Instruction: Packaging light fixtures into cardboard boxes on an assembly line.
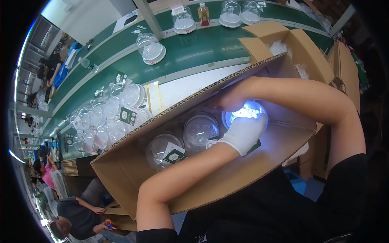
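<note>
A large open cardboard box (pixel 170 202) lies in front of me, and both my hands are inside it. My left hand (pixel 248 128), in a white glove, is closed over a lit clear dome (pixel 249 108) that glows blue-white. My right hand (pixel 233 97), bare, is beside the same dome near the box's far wall. Shadow hides its fingers. To the left in the box stand two more clear domes, one in the middle (pixel 198 131) and one farther left (pixel 159 146). A dark green tag (pixel 175 156) hangs by the left one.
Many clear domes with tags (pixel 109 107) crowd the bench at left. Single domes (pixel 150 48) and a bottle (pixel 204 14) stand on the green conveyor (pixel 194 48). Another open carton (pixel 310 52) is at far right. A person (pixel 79 212) works at lower left.
</note>
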Demonstrator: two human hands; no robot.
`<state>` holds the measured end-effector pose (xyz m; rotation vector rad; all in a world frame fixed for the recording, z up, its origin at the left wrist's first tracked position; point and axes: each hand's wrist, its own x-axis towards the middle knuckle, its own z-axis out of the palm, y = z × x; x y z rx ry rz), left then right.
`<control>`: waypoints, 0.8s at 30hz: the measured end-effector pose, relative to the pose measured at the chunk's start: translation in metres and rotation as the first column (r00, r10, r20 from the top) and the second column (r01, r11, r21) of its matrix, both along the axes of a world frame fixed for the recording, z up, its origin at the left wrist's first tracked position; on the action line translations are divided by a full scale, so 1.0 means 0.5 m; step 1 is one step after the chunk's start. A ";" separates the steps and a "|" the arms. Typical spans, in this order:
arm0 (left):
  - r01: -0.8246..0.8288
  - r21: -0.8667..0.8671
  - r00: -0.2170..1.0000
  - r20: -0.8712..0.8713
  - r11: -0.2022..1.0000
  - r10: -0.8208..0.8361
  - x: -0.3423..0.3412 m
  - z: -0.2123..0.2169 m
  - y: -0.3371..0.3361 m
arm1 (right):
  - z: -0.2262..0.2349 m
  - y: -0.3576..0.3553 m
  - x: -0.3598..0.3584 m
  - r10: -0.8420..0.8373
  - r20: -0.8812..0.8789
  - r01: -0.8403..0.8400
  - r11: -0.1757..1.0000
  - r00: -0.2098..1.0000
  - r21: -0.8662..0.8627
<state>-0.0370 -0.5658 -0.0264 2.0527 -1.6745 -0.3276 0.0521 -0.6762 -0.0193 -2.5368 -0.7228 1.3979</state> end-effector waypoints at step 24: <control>-0.353 0.133 0.906 -0.201 0.926 0.373 0.133 0.011 -0.023 | 0.083 -0.106 -0.181 0.016 -0.060 -0.041 0.895 0.998 -0.444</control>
